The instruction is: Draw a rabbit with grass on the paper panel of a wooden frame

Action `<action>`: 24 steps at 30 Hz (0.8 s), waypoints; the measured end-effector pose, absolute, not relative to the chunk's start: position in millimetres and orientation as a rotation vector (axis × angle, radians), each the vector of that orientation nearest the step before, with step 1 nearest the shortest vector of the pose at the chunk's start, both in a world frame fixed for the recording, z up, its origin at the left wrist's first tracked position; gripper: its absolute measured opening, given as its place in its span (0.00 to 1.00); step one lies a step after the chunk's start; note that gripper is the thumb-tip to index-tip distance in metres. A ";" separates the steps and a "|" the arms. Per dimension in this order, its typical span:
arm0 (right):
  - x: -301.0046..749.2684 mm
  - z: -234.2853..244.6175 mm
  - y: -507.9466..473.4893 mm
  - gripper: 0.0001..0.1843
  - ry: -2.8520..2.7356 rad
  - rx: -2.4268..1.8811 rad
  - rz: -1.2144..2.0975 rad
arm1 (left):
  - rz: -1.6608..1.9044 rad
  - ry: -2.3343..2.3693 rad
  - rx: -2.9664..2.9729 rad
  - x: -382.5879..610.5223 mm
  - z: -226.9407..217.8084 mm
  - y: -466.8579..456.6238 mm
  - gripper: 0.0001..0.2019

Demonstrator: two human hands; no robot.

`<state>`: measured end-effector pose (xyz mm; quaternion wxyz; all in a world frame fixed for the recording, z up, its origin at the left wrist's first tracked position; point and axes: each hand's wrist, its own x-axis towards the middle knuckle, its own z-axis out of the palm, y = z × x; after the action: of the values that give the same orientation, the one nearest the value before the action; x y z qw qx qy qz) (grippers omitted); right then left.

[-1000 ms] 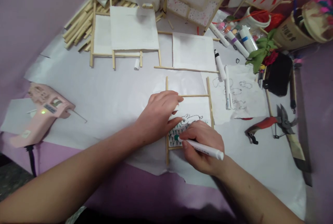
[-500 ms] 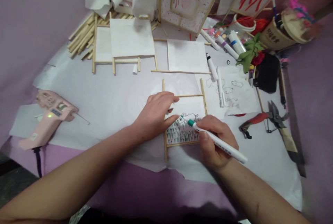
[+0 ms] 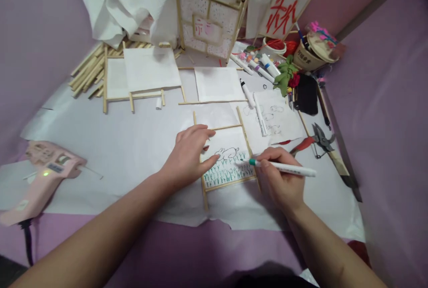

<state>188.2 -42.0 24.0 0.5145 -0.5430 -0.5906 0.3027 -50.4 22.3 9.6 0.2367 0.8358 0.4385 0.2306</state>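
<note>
My right hand (image 3: 284, 178) grips a white marker (image 3: 290, 169) with a green tip end. Its point is at the right part of a white paper panel (image 3: 224, 137), near drawn green grass. A rabbit-like animal is outlined in black above the grass. Thin wooden sticks form a frame (image 3: 229, 184) around this panel. My left hand (image 3: 190, 154) lies over the frame's left side, fingers apart, thumb resting on the paper near the animal's head. Part of the drawing is hidden under that hand.
At the left lies a pink hot glue gun (image 3: 50, 176). Behind are blank framed panels (image 3: 152, 69), a pile of wooden sticks (image 3: 88, 72) and a standing decorated lantern (image 3: 210, 20). Rightward are a sketch sheet (image 3: 284, 123), capped markers (image 3: 247, 93) and pruning shears (image 3: 323, 138).
The marker tip has moved from the animal's head to the grass at the right, and the marker now lies flatter. My left hand keeps its place on the frame. The camera view has shifted.
</note>
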 end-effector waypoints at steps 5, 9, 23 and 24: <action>189.0 5.9 -44.6 0.06 -1.488 -1.308 0.743 | 0.614 1.063 2.445 -48.0 13.6 16.4 0.10; 188.3 9.1 -41.0 0.06 -1.612 -1.269 0.726 | 0.546 0.890 2.517 -48.3 13.3 15.8 0.15; 185.7 15.9 -37.7 0.07 -1.761 -1.246 0.648 | 0.457 0.843 2.513 -47.9 12.7 19.2 0.17; 185.7 16.0 -37.9 0.08 -1.751 -1.250 0.658 | 0.458 0.843 2.512 -47.8 12.4 19.2 0.17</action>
<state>185.7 -37.9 16.0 0.4314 -0.5013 -0.7021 0.2639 -47.8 19.2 12.4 0.2242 0.9105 0.3055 0.1658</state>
